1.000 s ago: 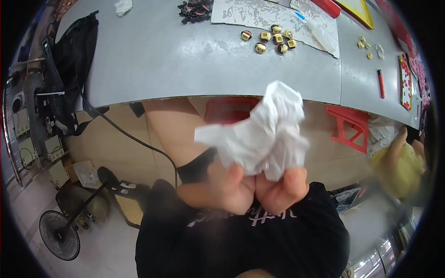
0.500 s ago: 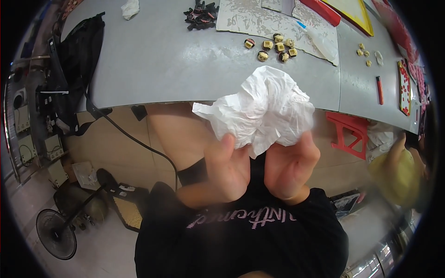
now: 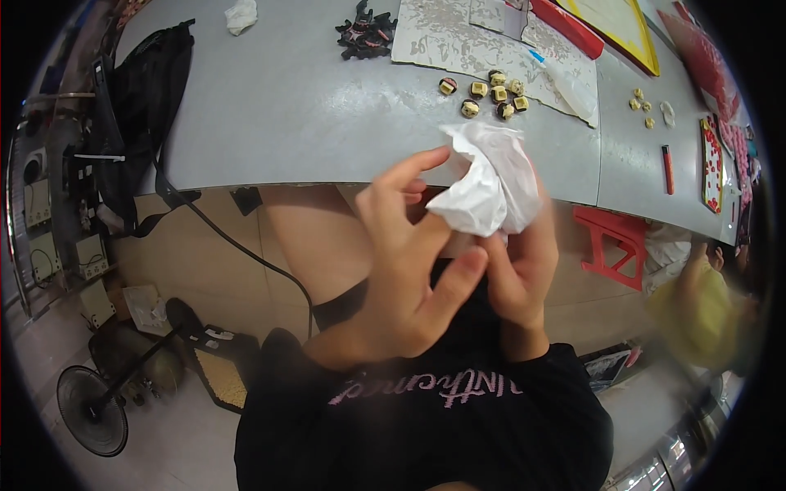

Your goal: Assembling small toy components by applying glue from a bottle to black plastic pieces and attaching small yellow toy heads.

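A crumpled white tissue [image 3: 490,184] is bunched up above my lap, just short of the table edge. My right hand [image 3: 524,266] is closed around its right side and base, with the thumb pressed against the lower end. Beside the tissue's left side is my left hand [image 3: 405,270], its fingers spread and the thumb held apart. The left fingertips come up against the tissue's edge; part of them is hidden behind it. Past the tissue, several small dark-and-cream pieces [image 3: 499,95] lie grouped on the grey table [image 3: 286,123].
Farther back lie a worn grey board [image 3: 434,37], a pile of black parts [image 3: 364,33] and another crumpled tissue [image 3: 241,16]. A black bag [image 3: 151,98] sits at the left. At the right are a red pen [image 3: 668,169], a red stool [image 3: 610,241] and a person in yellow [image 3: 696,315].
The tissue has been gathered narrower and shifted right. My left hand has come off its lower left edge and spread its fingers; my right hand has turned upright around it.
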`<act>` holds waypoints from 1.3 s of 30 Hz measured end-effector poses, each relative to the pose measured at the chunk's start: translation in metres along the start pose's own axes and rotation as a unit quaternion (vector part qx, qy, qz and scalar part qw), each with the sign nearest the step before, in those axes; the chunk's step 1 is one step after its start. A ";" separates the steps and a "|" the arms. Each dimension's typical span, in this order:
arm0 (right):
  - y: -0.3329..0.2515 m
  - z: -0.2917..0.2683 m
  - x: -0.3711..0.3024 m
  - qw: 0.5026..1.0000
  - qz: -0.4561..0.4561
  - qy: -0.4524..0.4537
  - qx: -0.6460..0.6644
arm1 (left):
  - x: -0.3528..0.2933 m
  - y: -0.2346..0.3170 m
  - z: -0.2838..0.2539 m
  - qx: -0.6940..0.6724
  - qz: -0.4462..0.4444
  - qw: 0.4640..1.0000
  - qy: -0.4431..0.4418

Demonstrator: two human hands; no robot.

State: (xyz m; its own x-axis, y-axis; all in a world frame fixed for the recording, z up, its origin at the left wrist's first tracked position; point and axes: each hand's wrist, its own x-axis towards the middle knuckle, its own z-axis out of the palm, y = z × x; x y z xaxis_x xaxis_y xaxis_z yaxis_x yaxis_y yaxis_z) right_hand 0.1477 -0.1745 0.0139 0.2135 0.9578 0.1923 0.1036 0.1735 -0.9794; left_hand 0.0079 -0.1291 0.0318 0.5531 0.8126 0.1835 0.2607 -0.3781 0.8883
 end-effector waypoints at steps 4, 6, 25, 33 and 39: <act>-0.009 -0.005 0.002 0.975 0.141 0.033 0.166 | 0.005 -0.015 0.009 -0.147 -0.028 0.975 0.163; -0.013 -0.010 0.005 0.930 0.233 -0.033 0.283 | 0.008 -0.017 0.010 -0.189 -0.065 0.962 0.186; -0.008 -0.006 0.002 0.899 -0.069 0.041 0.430 | -0.022 0.036 0.004 -0.656 -0.091 0.666 0.345; -0.092 0.058 -0.003 0.766 -0.094 0.203 0.602 | -0.004 0.105 0.039 -0.623 -0.053 0.714 0.315; -0.086 0.063 -0.004 0.706 -0.138 0.147 0.679 | 0.000 0.121 0.057 -0.592 -0.061 0.707 0.382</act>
State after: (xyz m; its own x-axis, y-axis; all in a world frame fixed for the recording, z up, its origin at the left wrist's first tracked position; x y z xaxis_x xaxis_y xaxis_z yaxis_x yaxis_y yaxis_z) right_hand 0.0765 -0.1787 0.0934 0.5796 0.7908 0.1966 -0.8041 0.5942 -0.0195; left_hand 0.0845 -0.2001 0.1155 -0.1221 0.9807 -0.1527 -0.8255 -0.0149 0.5643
